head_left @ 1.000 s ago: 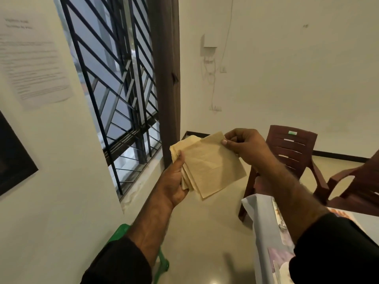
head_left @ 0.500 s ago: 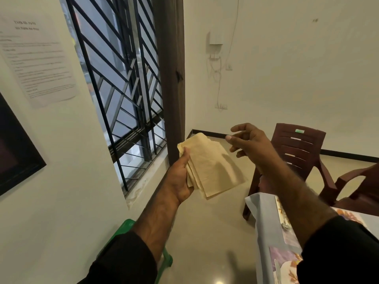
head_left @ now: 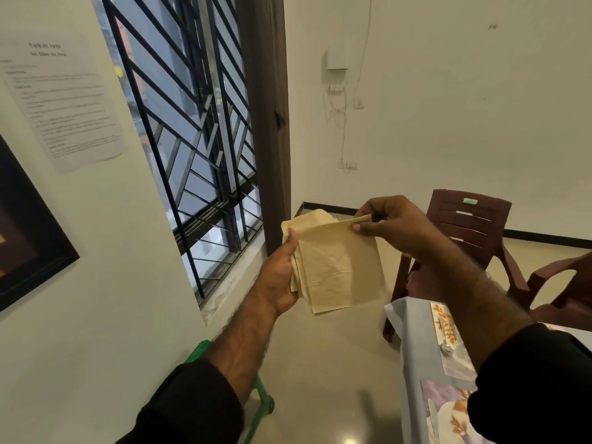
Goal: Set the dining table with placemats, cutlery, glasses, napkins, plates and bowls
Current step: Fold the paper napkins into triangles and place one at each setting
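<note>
A small stack of beige napkins point(head_left: 336, 270) is held in the air beside the barred window point(head_left: 185, 149), gripped at its left edge by the left hand point(head_left: 282, 277). The top right corner of the front napkin is pinched by the right hand point(head_left: 394, 225). Low at the right, a table point(head_left: 413, 363) with floral placemats point(head_left: 455, 357) is seen, and dark red chairs point(head_left: 471, 225) are behind it

Napkins point(head_left: 336, 267): pale beige, plain. Chairs point(head_left: 471, 225): dark maroon. Tablecloth point(head_left: 413, 363): light grey-blue. Placemats point(head_left: 448, 411): lilac and white with orange leaf print. Sleeves point(head_left: 192, 408): black. Grille point(head_left: 192, 123): black. Stool point(head_left: 262, 402): green. Walls point(head_left: 448, 107): white. Floor point(head_left: 330, 379): beige.
</note>
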